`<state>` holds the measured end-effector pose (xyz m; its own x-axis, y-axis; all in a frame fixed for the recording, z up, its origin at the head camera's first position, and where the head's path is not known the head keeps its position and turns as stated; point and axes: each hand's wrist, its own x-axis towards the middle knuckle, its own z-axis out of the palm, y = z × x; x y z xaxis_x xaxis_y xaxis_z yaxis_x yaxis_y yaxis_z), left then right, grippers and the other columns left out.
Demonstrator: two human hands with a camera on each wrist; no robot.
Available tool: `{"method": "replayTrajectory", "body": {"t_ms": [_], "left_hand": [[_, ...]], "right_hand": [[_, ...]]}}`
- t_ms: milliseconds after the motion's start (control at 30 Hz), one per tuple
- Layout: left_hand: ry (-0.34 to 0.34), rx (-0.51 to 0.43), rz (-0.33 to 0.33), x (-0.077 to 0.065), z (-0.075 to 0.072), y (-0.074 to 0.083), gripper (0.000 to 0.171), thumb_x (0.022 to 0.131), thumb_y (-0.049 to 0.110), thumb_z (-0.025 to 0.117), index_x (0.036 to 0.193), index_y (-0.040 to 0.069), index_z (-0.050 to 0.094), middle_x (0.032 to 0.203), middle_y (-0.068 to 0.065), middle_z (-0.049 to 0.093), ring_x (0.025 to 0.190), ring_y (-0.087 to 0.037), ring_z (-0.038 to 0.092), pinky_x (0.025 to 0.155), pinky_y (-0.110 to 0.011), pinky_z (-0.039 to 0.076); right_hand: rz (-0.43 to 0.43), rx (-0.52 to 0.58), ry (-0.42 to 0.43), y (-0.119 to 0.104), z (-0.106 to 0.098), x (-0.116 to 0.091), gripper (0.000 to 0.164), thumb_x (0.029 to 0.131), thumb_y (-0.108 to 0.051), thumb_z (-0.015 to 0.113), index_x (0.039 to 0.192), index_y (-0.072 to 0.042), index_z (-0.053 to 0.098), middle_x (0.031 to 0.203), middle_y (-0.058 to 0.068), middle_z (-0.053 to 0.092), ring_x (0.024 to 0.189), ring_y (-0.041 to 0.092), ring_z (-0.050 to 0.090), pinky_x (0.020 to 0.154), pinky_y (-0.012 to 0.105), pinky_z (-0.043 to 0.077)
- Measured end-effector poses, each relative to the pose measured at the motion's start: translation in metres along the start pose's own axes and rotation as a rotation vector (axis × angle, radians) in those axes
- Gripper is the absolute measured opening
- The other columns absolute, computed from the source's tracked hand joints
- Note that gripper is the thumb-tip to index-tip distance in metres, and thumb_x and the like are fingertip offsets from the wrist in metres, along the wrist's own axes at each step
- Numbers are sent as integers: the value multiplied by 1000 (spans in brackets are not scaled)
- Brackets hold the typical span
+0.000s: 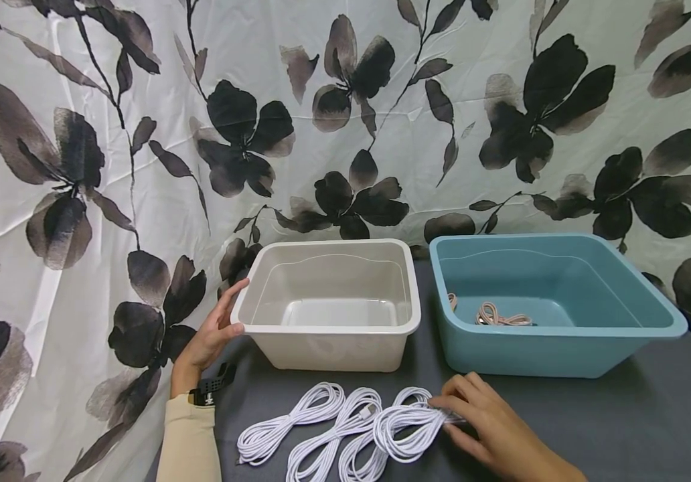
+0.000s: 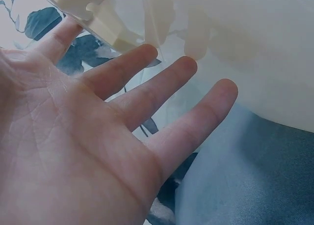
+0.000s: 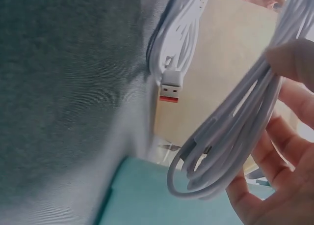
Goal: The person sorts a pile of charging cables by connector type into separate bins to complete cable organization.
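My left hand (image 1: 207,338) touches the left end of a beige plastic bin (image 1: 333,351). In the left wrist view its fingers (image 2: 191,122) are spread and nearly straight against the bin's outer wall. Between thumb and fingers my right hand (image 1: 487,422) pinches a coiled white USB cable (image 1: 406,432), lifted off the table in the right wrist view. Other coiled white cables (image 1: 288,425) lie in a row to its left, in front of the beige bin. One shows a USB plug (image 3: 170,85) with a red-orange edge.
A blue bin (image 1: 538,355) stands right of the beige one, with pinkish coiled cables (image 1: 502,316) on its floor. Both bins rest on a dark grey tabletop (image 1: 635,415). A white curtain (image 1: 159,40) with dark flowers hangs behind and along the left.
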<state>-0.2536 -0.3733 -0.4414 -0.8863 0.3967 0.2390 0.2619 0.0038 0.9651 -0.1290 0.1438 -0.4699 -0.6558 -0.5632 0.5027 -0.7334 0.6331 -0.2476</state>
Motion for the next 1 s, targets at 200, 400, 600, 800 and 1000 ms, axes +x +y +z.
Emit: {"method": "replayTrajectory", "body": {"t_ms": [200,400,600,800,1000], "left_hand": [[2,1,-8,-2,-2,0,87,94,12,66,165,20,16,166,-19,23,138,-22,49,99,-31,52],[-2,-4,-15,-4,-4,1,88,93,13,67,165,21,16,166,-21,21,138,-23,48,100,-30,52],[-12,-7,-9,-6,-7,0,88,93,13,67,165,21,16,165,-25,22,138,-26,49,100,-30,51],[-23,-15,-4,-5,-8,-1,87,95,11,65,165,19,15,167,-24,17,140,-25,47,101,-30,51],[-19,-9,-8,-6,-7,1,86,95,11,65,165,20,15,168,-23,16,141,-25,46,101,-30,51]], "right_hand": [[-23,-11,98,-8,1,8,41,74,-15,85,111,-28,73,109,-19,55,98,0,42,84,19,34],[16,52,181,-18,1,16,45,70,-15,88,107,-35,72,107,-18,60,101,4,42,86,29,24],[70,199,167,-22,2,22,52,68,-10,91,106,-39,71,107,-19,62,105,3,45,89,29,24],[115,374,89,-19,3,27,40,77,-15,89,105,-37,71,105,-17,64,98,2,49,83,24,41],[147,513,60,-15,3,31,34,80,-16,87,106,-32,72,105,-12,65,98,5,51,84,24,45]]}}
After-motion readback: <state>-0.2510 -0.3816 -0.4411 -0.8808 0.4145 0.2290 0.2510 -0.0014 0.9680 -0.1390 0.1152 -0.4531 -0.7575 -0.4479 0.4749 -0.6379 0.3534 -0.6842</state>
